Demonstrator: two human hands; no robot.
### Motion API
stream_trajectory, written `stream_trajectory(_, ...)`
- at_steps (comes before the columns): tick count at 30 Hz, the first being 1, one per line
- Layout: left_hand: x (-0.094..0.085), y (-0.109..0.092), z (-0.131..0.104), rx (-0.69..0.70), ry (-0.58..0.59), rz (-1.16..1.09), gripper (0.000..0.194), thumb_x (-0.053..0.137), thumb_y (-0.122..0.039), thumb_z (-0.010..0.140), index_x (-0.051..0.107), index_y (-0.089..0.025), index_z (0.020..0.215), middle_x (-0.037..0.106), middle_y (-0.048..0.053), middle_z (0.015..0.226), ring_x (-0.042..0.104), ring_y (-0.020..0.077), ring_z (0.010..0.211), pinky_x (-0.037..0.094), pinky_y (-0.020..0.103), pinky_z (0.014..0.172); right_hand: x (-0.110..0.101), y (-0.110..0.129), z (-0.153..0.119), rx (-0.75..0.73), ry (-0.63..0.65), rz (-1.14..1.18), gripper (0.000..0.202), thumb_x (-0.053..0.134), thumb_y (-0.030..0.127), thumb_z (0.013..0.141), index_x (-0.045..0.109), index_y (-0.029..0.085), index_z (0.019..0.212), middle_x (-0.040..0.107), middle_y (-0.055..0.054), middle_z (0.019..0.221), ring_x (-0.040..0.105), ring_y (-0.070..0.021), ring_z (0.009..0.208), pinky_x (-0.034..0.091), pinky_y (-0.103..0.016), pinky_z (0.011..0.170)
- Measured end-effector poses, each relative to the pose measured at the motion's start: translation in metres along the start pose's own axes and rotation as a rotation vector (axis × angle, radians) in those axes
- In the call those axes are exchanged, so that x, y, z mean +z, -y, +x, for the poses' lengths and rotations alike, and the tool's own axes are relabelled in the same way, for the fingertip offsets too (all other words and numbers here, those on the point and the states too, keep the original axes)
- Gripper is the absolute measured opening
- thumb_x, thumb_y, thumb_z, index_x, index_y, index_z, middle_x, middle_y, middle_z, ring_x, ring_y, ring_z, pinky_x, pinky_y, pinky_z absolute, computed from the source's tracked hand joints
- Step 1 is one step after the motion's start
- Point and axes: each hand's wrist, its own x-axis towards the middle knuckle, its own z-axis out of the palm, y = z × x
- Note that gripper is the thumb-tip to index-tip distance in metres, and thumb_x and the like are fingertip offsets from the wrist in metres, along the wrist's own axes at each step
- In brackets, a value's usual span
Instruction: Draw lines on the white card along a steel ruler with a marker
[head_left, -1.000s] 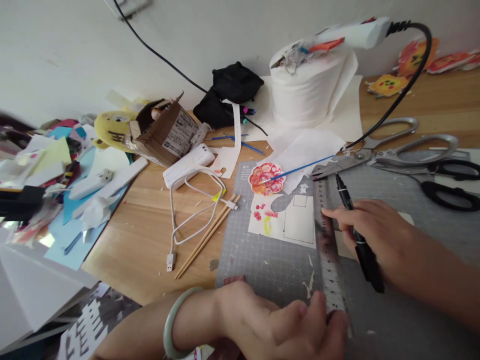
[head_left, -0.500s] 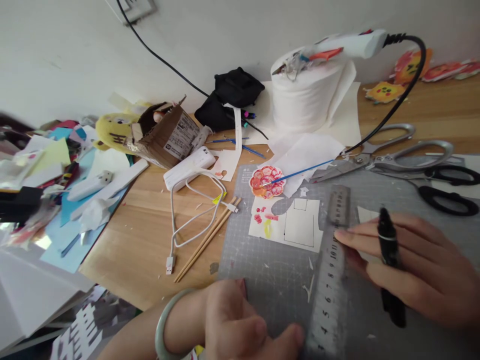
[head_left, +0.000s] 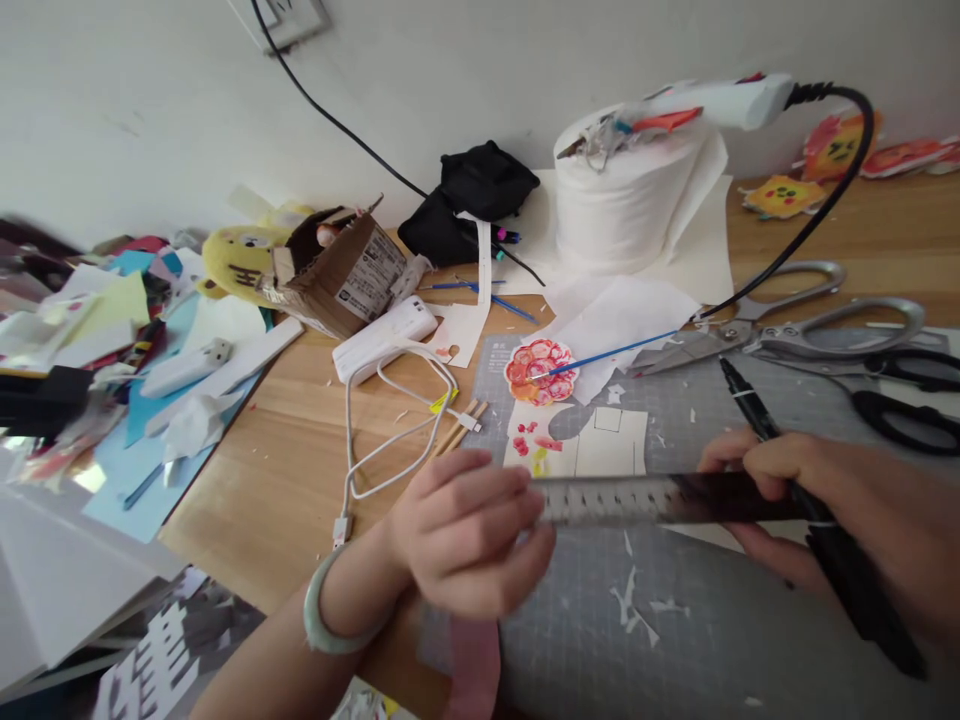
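My left hand [head_left: 472, 535], with a pale bangle on its wrist, is closed on the left end of a clear ruler [head_left: 611, 500]. The ruler lies sideways across the view, raised over the grey cutting mat [head_left: 555, 620]. Its right end is pinched in my right hand [head_left: 825, 490], which also carries a slanting black marker pen [head_left: 750, 405]. Behind the ruler, white card [head_left: 630, 440] shows pencil-thin black lines and red and yellow dabs; its lower part is hidden. A red-orange painted paper flower [head_left: 536, 375] sits behind it, a blue paintbrush [head_left: 607, 355] across it.
Large scissors [head_left: 739, 330] and black-handled scissors [head_left: 900, 410] lie at right. A tissue roll [head_left: 615, 215] stands at the back, topped by a white corded tool [head_left: 742, 100]. Left are a white power bank [head_left: 386, 335], a cable [head_left: 349, 440] and a cardboard box [head_left: 352, 270]. Paper scraps [head_left: 634, 605] dot the mat.
The ruler has turned from lengthwise on the mat to sideways and raised. My left hand has moved up and taken its left end; my right hand has gripped the other end, keeping the marker pen.
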Motion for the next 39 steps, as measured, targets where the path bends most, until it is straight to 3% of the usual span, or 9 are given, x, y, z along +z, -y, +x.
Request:
stream_trajectory(1, 0.001, 0.01, 0.009, 0.096, -0.128, 0.044, 0.012, 0.053, -0.017, 0.088, 0.062, -0.024, 0.091, 0.068, -0.002, 0.088, 0.063, 0.0148, 0.089, 0.052, 0.03, 0.08, 0.003, -0.002, 0.0, 0.025, 0.012, -0.032, 0.011, 0.056, 0.035, 0.084, 0.048, 0.03, 0.089, 0.071, 0.002, 0.074, 0.066, -0.0162, 0.057, 0.05, -0.025, 0.045)
stream_trajectory(3, 0.005, 0.026, 0.024, 0.112, -0.181, 0.078, 0.009, 0.053, -0.011, 0.087, 0.061, -0.016, 0.088, 0.068, 0.002, 0.087, 0.063, 0.0171, 0.089, 0.053, 0.031, 0.079, 0.008, -0.003, 0.001, 0.041, 0.026, -0.066, 0.012, 0.051, 0.039, 0.087, 0.05, 0.028, 0.087, 0.072, 0.0, 0.075, 0.068, -0.0173, 0.059, 0.05, -0.025, 0.046)
stream_trajectory(8, 0.016, 0.034, 0.033, -0.019, 0.046, -0.007, 0.017, 0.041, -0.01, 0.095, 0.058, -0.011, 0.093, 0.068, 0.008, 0.088, 0.064, 0.0204, 0.093, 0.054, 0.034, 0.08, 0.017, -0.005, -0.001, 0.035, 0.061, -0.084, 0.023, 0.04, 0.043, 0.092, 0.049, 0.027, 0.079, 0.071, 0.0, 0.073, 0.066, -0.0168, 0.057, 0.049, -0.026, 0.045)
stream_trajectory(13, 0.021, 0.033, 0.028, -0.053, 0.149, -0.02, 0.017, 0.041, -0.012, 0.095, 0.058, -0.011, 0.093, 0.066, 0.014, 0.109, 0.063, 0.024, 0.099, 0.054, 0.038, 0.083, 0.021, -0.011, -0.003, -0.016, 0.085, -0.127, 0.02, 0.042, 0.04, 0.093, 0.053, 0.025, 0.086, 0.071, -0.004, 0.083, 0.068, -0.0176, 0.069, 0.052, -0.027, 0.055)
stream_trajectory(18, 0.022, 0.037, 0.028, -0.129, 0.208, -0.117, 0.022, 0.04, -0.008, 0.093, 0.059, -0.01, 0.105, 0.064, 0.015, 0.116, 0.061, 0.0241, 0.105, 0.053, 0.039, 0.086, 0.021, -0.016, 0.002, -0.077, -0.003, -0.127, 0.032, 0.035, 0.038, 0.095, 0.058, 0.023, 0.079, 0.071, -0.006, 0.082, 0.068, -0.0174, 0.071, 0.053, -0.027, 0.059)
stream_trajectory(20, 0.022, 0.037, 0.029, -0.152, 0.224, -0.166, 0.024, 0.043, -0.014, 0.094, 0.058, -0.011, 0.112, 0.064, 0.014, 0.116, 0.061, 0.0227, 0.105, 0.053, 0.037, 0.088, 0.023, -0.019, 0.0, -0.098, -0.002, -0.122, 0.033, 0.035, 0.036, 0.095, 0.059, 0.023, 0.077, 0.071, -0.007, 0.083, 0.068, -0.0179, 0.072, 0.053, -0.027, 0.06)
stream_trajectory(23, 0.023, 0.036, 0.03, -0.169, 0.222, -0.221, 0.027, 0.044, -0.026, 0.096, 0.058, -0.012, 0.115, 0.065, 0.013, 0.113, 0.062, 0.021, 0.103, 0.053, 0.035, 0.09, 0.028, -0.026, -0.009, -0.098, 0.068, -0.123, 0.025, 0.04, 0.034, 0.093, 0.059, 0.022, 0.081, 0.07, -0.009, 0.094, 0.067, -0.0195, 0.083, 0.053, -0.028, 0.066)
stream_trajectory(26, 0.024, 0.037, 0.031, -0.193, 0.219, -0.247, 0.026, 0.043, -0.023, 0.097, 0.06, -0.011, 0.114, 0.065, 0.013, 0.112, 0.061, 0.0199, 0.102, 0.053, 0.034, 0.089, 0.033, -0.032, -0.015, -0.075, 0.11, -0.117, 0.015, 0.046, 0.031, 0.092, 0.054, 0.023, 0.082, 0.067, -0.008, 0.102, 0.065, -0.0182, 0.09, 0.053, -0.028, 0.073)
stream_trajectory(39, 0.029, 0.037, 0.027, -0.184, 0.273, -0.17, 0.025, 0.046, -0.018, 0.095, 0.061, -0.013, 0.114, 0.065, 0.01, 0.114, 0.058, 0.0218, 0.106, 0.05, 0.037, 0.092, 0.04, -0.036, -0.016, -0.097, 0.031, -0.072, 0.006, 0.05, 0.028, 0.089, 0.051, 0.023, 0.086, 0.064, -0.006, 0.101, 0.062, -0.018, 0.092, 0.051, -0.029, 0.074)
